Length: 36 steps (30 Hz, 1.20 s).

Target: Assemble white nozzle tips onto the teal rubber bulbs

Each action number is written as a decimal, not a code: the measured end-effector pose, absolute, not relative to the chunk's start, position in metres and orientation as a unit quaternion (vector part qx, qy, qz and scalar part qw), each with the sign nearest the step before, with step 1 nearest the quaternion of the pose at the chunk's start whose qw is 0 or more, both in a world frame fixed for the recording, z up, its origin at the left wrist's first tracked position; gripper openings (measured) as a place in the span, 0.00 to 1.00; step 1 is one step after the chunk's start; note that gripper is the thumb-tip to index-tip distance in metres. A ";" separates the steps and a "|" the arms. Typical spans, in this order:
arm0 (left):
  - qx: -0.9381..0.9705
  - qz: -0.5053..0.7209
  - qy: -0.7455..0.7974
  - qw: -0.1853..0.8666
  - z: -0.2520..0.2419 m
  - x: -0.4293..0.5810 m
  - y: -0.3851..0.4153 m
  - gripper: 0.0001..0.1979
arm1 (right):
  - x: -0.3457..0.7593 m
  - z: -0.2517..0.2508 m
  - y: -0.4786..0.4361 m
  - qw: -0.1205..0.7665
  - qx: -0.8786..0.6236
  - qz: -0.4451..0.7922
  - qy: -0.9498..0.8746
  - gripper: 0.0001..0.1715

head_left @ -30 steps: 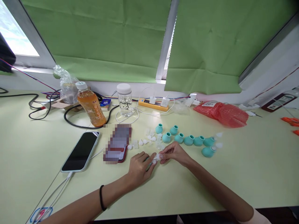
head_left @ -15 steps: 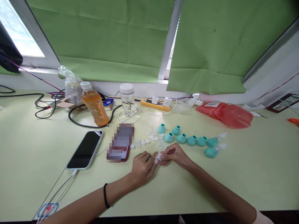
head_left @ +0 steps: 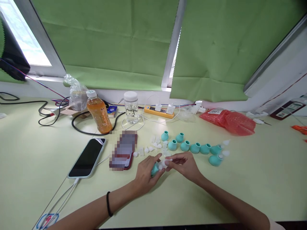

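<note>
A: Head view, the only one. Hands first?

B: Left hand (head_left: 145,172) curls thumb and fingers round a teal squeeze bulb (head_left: 154,169), low over the table, mouth turned toward the right hand (head_left: 187,166). Right thumb and fingertips pinch a translucent white piece (head_left: 161,165) at that mouth. Seated or only touching, can't tell; fingers cover the join.

A: Why that hold?

B: Left probably steadies the body, leaving the neck free for the right.

A: Other bulbs?

B: Six upright bulbs (head_left: 185,146), mouths up, just beyond the right hand. Farther right, two tipped bulbs (head_left: 215,160), each with a translucent tip (head_left: 225,153) at its mouth; perhaps grouped for that. Loose white pieces (head_left: 146,150) lie between the red-cased phone (head_left: 129,161) and the bulbs, likely for easy reach.

A: Surface, room?

B: Smooth pale yellow-green table (head_left: 206,201). Pale-cased phone (head_left: 86,158) on the left, cable at its near end. Along the back: orange drink bottle (head_left: 99,115), white-lidded jar (head_left: 131,107), yellow power strip (head_left: 150,111) with two white plugs (head_left: 170,109), red bubble-wrap bag (head_left: 240,123). Green blinds (head_left: 115,41) hang behind; daylight enters upper left.
</note>
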<state>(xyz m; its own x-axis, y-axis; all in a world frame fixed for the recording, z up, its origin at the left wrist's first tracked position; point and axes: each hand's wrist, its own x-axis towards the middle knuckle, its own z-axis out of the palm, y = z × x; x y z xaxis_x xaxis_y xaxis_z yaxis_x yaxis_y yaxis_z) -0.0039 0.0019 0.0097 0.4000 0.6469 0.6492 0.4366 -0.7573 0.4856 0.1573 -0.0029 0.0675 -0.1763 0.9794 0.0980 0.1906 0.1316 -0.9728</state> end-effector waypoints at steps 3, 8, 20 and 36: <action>0.813 0.454 0.334 0.144 0.013 -0.005 0.000 0.31 | 0.165 0.107 -0.001 0.461 -0.496 0.200 -0.708 0.09; 0.817 0.432 0.338 0.178 0.013 -0.005 0.000 0.24 | 0.196 0.148 0.042 0.506 -0.530 -0.064 -0.678 0.12; 0.865 0.352 0.326 0.148 0.011 -0.003 -0.001 0.12 | 0.203 0.088 0.141 0.175 -0.720 -0.077 -0.667 0.17; 0.903 0.249 0.346 0.059 0.006 0.003 0.002 0.12 | 0.175 0.089 0.032 0.088 -0.478 -0.038 -0.873 0.13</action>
